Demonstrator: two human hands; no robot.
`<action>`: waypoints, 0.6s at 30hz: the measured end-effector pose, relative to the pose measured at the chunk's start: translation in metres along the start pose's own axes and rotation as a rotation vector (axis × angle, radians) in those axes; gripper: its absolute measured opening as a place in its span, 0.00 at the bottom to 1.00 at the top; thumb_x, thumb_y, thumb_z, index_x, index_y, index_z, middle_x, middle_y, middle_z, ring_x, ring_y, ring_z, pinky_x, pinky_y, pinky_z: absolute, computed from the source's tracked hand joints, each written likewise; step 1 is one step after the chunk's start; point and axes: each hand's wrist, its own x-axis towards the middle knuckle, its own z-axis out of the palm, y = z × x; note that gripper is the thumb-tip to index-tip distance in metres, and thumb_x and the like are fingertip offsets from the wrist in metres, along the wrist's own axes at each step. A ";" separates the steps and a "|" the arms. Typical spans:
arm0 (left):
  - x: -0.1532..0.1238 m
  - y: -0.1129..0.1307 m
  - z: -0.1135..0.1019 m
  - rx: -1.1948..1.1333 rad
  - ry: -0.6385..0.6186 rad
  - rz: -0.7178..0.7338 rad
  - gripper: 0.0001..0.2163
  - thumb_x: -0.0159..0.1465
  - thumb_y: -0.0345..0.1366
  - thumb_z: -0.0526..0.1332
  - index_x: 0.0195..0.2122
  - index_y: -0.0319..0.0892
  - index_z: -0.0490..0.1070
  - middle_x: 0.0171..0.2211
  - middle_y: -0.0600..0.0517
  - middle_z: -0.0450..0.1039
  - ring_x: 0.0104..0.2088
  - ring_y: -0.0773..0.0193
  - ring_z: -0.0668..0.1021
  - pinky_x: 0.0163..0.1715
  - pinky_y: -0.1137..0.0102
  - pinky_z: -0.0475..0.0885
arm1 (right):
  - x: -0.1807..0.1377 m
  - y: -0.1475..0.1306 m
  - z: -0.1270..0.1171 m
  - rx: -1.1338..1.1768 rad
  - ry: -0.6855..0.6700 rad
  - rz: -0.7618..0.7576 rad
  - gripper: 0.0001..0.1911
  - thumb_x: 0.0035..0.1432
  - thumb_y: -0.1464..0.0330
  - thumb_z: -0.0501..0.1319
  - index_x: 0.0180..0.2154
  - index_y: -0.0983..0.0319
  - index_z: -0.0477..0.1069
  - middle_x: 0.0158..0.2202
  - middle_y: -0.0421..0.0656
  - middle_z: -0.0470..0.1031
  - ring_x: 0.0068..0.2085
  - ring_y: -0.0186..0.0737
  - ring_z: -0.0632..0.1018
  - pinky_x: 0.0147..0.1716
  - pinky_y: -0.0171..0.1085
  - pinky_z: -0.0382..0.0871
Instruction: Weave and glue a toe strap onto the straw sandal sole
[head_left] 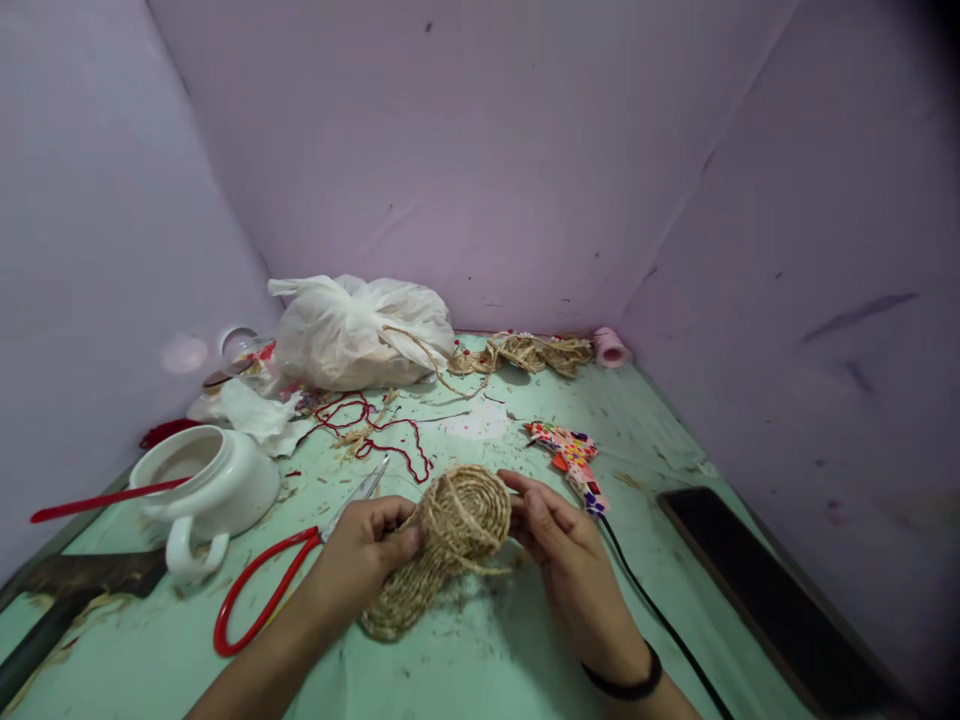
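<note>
Both hands hold a woven jute piece shaped like a small slipper, just above the pale green table. My left hand grips its left side, thumb pressed on the coiled rope. My right hand pinches its right edge with curled fingers. A black band circles my right wrist. Loose jute strands hang from the piece toward the right.
Red-handled scissors lie left of my hands. A white cup with a red stick stands farther left. A patterned glue gun with a black cord lies to the right, beside a black slab. A white plastic bag, jute twine and red thread lie behind.
</note>
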 end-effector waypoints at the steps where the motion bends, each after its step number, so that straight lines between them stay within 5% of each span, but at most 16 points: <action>1: 0.000 -0.002 0.003 -0.119 -0.005 -0.039 0.09 0.53 0.39 0.61 0.23 0.37 0.68 0.19 0.54 0.70 0.21 0.68 0.70 0.21 0.75 0.62 | -0.001 0.001 0.000 0.050 -0.027 0.009 0.19 0.54 0.56 0.58 0.43 0.62 0.71 0.37 0.47 0.78 0.36 0.42 0.77 0.38 0.41 0.68; 6: -0.002 -0.008 0.023 -0.562 0.000 -0.167 0.11 0.48 0.37 0.66 0.26 0.36 0.69 0.21 0.52 0.71 0.22 0.68 0.72 0.26 0.73 0.66 | -0.002 0.009 -0.006 0.121 -0.013 0.104 0.24 0.55 0.53 0.55 0.46 0.63 0.69 0.41 0.50 0.76 0.39 0.43 0.76 0.43 0.43 0.66; 10: -0.005 -0.011 0.037 -0.620 0.007 -0.156 0.12 0.49 0.37 0.65 0.32 0.36 0.70 0.23 0.51 0.72 0.24 0.67 0.73 0.29 0.72 0.66 | -0.002 0.014 -0.007 0.086 -0.107 0.187 0.31 0.45 0.59 0.66 0.50 0.62 0.63 0.48 0.52 0.71 0.41 0.44 0.76 0.41 0.43 0.68; 14: -0.009 -0.015 0.037 -0.231 -0.080 -0.202 0.12 0.53 0.41 0.60 0.32 0.37 0.70 0.18 0.54 0.67 0.17 0.68 0.68 0.21 0.73 0.63 | -0.004 0.019 -0.005 0.001 -0.143 0.170 0.41 0.39 0.63 0.70 0.54 0.60 0.57 0.50 0.51 0.69 0.42 0.44 0.75 0.45 0.45 0.66; 18: -0.012 -0.018 0.025 0.359 0.046 -0.096 0.14 0.57 0.42 0.53 0.23 0.39 0.69 0.16 0.54 0.64 0.17 0.68 0.65 0.18 0.74 0.56 | -0.003 0.023 -0.009 -0.121 -0.155 0.154 0.38 0.39 0.65 0.68 0.53 0.62 0.60 0.50 0.53 0.69 0.42 0.46 0.74 0.46 0.48 0.65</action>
